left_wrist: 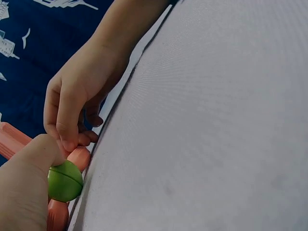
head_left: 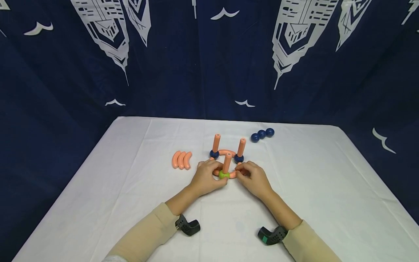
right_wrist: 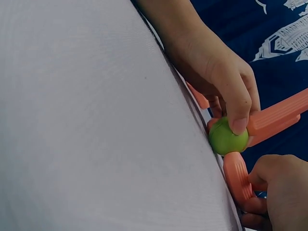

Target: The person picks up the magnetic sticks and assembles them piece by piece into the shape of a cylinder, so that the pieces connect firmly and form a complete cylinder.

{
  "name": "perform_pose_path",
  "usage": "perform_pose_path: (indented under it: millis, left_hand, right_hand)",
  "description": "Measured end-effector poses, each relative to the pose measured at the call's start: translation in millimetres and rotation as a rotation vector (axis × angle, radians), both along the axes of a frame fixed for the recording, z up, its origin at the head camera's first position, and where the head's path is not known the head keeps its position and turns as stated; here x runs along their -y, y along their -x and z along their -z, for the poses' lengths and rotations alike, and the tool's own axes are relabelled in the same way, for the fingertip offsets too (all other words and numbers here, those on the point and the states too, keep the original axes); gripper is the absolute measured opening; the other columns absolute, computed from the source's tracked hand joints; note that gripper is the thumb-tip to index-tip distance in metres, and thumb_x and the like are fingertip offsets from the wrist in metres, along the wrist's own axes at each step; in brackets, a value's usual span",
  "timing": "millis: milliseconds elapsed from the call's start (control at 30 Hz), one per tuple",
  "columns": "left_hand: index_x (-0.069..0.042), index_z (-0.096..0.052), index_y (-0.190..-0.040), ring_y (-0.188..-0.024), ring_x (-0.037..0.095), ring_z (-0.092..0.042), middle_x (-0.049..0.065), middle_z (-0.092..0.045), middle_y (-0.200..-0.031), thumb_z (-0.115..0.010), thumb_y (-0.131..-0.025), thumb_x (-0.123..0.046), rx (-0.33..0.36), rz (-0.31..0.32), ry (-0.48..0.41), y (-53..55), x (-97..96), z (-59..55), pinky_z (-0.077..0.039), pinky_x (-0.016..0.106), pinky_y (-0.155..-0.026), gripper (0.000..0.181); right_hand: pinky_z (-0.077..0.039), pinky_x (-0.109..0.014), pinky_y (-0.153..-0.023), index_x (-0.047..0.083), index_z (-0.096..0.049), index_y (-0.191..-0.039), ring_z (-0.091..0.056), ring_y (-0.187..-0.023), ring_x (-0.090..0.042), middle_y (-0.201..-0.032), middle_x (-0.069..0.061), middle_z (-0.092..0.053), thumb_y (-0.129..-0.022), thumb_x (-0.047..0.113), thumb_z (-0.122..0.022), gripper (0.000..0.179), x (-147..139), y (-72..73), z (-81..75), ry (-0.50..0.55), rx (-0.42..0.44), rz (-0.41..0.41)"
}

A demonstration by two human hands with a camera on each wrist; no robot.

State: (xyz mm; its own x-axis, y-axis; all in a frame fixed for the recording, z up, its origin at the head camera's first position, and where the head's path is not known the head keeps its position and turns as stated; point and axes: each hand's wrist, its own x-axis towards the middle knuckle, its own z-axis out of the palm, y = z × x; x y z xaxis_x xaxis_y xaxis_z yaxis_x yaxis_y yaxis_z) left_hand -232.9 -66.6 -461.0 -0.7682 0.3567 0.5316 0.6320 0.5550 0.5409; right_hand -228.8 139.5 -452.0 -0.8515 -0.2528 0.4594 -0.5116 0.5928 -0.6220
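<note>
In the head view a ring-shaped build of toy balls and orange sticks stands on the table. At its near corner is a green ball [head_left: 224,175] with an orange straight stick [head_left: 227,163] rising from it. My left hand [head_left: 207,176] pinches this ball, the thumb on its near side. A curved orange piece [right_wrist: 237,177] joins the ball's right side; my right hand [head_left: 256,178] pinches that piece between thumb and fingers. Behind, two dark blue balls [head_left: 239,158] each carry an upright orange stick [head_left: 241,147], and a curved piece [head_left: 226,152] links them. My fingers partly hide the sides.
Several loose curved orange pieces [head_left: 181,160] lie side by side to the left of the build. Three dark blue balls [head_left: 262,134] sit in a row at the back right. A white cloth covers the table [head_left: 147,145]; a navy patterned curtain [head_left: 203,72] hangs behind.
</note>
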Motion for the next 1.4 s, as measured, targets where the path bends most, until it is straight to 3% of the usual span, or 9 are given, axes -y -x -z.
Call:
perform_pose_path:
  millis: [433, 767, 967, 1400]
  left_hand:
    - [-0.012, -0.069, -0.093, -0.082, 0.011, -0.054, -0.005, -0.063, -0.084, -0.075, -0.074, -0.021, 0.016, 0.008, -0.032, 0.2, 0.9, 0.7, -0.04, 0.04, -0.083, 0.021]
    - [-0.013, -0.069, -0.094, -0.079, 0.011, -0.051, -0.007, -0.058, -0.079, -0.074, -0.074, -0.021, 0.031, 0.008, -0.025, -0.5, 1.8, -0.6, -0.038, 0.038, -0.081, 0.022]
    - [-0.013, -0.068, -0.093, -0.079, 0.011, -0.052, -0.007, -0.059, -0.08, -0.074, -0.075, -0.021, 0.025, 0.015, -0.03, -1.1, 2.2, -0.7, -0.038, 0.038, -0.081, 0.021]
    - [-0.012, -0.068, -0.094, -0.079, 0.012, -0.052, -0.006, -0.06, -0.081, -0.074, -0.075, -0.021, 0.028, 0.011, -0.032, -0.4, 2.0, -0.3, -0.037, 0.035, -0.078, 0.022]
  right_hand:
    - [-0.047, -0.026, -0.062, 0.003, -0.073, -0.093, -0.055, -0.069, -0.014, -0.077, 0.002, -0.06, -0.081, 0.002, -0.075, 0.012, -4, 3.7, 0.2, 0.059, 0.002, -0.043]
    - [-0.045, -0.026, -0.064, 0.004, -0.074, -0.094, -0.056, -0.074, -0.016, -0.08, -0.001, -0.063, -0.082, 0.004, -0.075, 0.012, -22, 20.1, -11.0, 0.064, 0.033, -0.042]
    - [-0.042, -0.023, -0.065, 0.001, -0.072, -0.089, -0.055, -0.076, -0.014, -0.084, -0.006, -0.066, -0.084, 0.002, -0.07, 0.006, -38, 37.4, -17.1, 0.047, 0.088, 0.005]
    - [-0.042, -0.025, -0.071, -0.005, -0.069, -0.094, -0.056, -0.078, -0.021, -0.082, -0.013, -0.064, -0.082, 0.004, -0.067, 0.015, -49, 81.9, -22.0, 0.059, 0.087, 0.157]
